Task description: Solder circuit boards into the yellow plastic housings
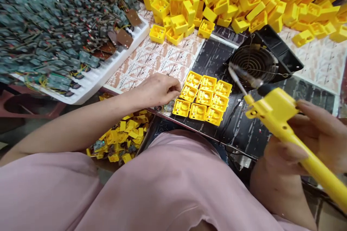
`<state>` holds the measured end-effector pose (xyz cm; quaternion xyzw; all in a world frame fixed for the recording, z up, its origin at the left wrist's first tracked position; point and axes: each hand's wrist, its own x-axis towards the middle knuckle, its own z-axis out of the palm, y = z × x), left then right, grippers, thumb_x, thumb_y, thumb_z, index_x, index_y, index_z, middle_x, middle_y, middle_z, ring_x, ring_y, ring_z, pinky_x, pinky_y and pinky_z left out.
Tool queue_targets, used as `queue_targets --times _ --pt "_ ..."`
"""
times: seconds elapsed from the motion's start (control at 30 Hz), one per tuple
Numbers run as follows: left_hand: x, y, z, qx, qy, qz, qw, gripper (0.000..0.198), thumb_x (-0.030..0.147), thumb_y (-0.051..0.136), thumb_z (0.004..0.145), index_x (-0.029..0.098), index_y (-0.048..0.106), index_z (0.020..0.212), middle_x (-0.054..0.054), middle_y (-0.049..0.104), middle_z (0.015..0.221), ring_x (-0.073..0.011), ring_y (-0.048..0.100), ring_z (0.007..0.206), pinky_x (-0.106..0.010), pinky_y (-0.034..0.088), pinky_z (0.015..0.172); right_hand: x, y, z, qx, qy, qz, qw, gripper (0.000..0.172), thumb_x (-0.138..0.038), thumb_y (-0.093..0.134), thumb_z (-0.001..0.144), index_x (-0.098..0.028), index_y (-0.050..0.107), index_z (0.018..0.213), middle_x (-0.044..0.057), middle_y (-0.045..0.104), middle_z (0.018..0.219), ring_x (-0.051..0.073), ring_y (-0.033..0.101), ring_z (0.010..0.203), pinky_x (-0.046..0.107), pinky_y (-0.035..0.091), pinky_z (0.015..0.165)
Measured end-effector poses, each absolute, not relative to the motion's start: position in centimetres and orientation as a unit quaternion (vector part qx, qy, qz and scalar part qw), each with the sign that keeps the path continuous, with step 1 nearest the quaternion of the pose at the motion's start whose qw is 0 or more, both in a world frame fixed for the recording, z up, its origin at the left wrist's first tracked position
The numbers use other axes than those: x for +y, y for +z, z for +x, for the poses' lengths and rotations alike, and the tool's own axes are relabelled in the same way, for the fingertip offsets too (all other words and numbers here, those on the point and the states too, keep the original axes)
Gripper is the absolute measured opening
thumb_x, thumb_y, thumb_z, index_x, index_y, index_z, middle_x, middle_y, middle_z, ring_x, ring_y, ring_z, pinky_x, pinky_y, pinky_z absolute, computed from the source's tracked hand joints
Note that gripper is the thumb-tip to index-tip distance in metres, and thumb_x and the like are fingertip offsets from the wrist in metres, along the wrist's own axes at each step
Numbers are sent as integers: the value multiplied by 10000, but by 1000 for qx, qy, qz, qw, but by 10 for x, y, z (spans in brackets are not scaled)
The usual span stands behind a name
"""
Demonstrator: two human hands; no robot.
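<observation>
My right hand point(306, 144) is wrapped round a yellow soldering gun point(282, 115) with a thin metal nozzle, raised over the right of the table. The tip points up and left, towards a black fan. My left hand point(159, 90) is closed at the left edge of a block of small open yellow housings point(204, 97), its fingertips beside the nearest ones. What its curled fingers hold, if anything, is hidden. These housings lie in tight rows, cavities up, each with a round recess. A small part point(168, 108) lies just below the left hand, too unclear to name.
A black framed fan point(252, 61) stands behind the housings. Many loose yellow cases point(179, 23) are heaped along the back. A white foam tray point(108, 74) at left bears piled circuit boards point(54, 18) with wires. Below the table edge sits a pile of yellow parts point(119, 137).
</observation>
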<state>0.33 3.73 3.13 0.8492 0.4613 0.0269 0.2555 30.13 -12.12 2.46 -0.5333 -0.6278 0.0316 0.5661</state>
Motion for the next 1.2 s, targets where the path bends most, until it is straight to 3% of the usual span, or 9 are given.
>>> queue_targets --times 0.1,0.17,0.3,0.47,0.63,0.77,1.07,1.2 --pt "39 31 15 467 -20 858 215 258 208 647 953 171 878 1063 -72 872 977 -226 816 930 -300 536 843 -112 15 305 -608 -21 -524 596 409 -513 834 1031 -300 834 1379 46 863 1101 212 781 738 313 593 536" --pt "40 33 21 462 -52 861 206 272 187 636 967 164 883 1078 -80 876 976 -241 826 946 -308 534 846 -107 9 306 -653 9 -513 556 422 -366 876 1001 -339 807 1417 13 867 1054 173 741 634 280 531 464" --pt "42 39 25 462 -106 858 197 290 204 640 1000 185 886 1154 -89 889 1070 -276 840 1042 -329 540 877 -104 10 305 -730 60 -464 499 603 -200 900 947 -349 735 1507 16 875 1092 182 791 678 282 644 541" --pt "42 43 25 452 -162 862 164 326 241 586 1051 204 867 1212 -89 882 1126 -303 830 1132 -347 536 902 -100 17 295 -764 92 -422 478 511 -144 886 933 -268 764 1414 40 874 985 224 835 728 302 725 616" --pt "41 48 32 430 -195 873 122 380 250 516 1049 190 865 1187 -99 865 1050 -303 820 1063 -346 525 865 -95 16 285 -777 72 -414 469 285 -117 915 903 -218 747 1110 17 836 845 204 820 672 252 688 562" --pt "40 55 38 416 -219 875 114 389 214 495 1017 181 858 1151 -99 851 1007 -284 808 1026 -334 521 858 -93 16 280 -792 61 -394 463 281 -122 930 902 -227 682 985 -14 806 767 185 804 637 225 651 524" --pt "50 48 36 459 -148 868 120 386 310 516 981 224 840 1172 -44 826 1021 -292 804 1113 -343 563 944 -99 17 282 -750 62 -465 466 297 -48 882 877 -249 740 1043 -12 823 851 178 813 704 242 691 632" --pt "52 38 30 455 -117 875 121 353 307 533 945 229 843 1094 -39 808 943 -294 810 1054 -341 563 890 -101 10 284 -744 73 -463 475 450 -170 921 915 -297 775 1321 3 865 976 199 824 715 276 714 639"
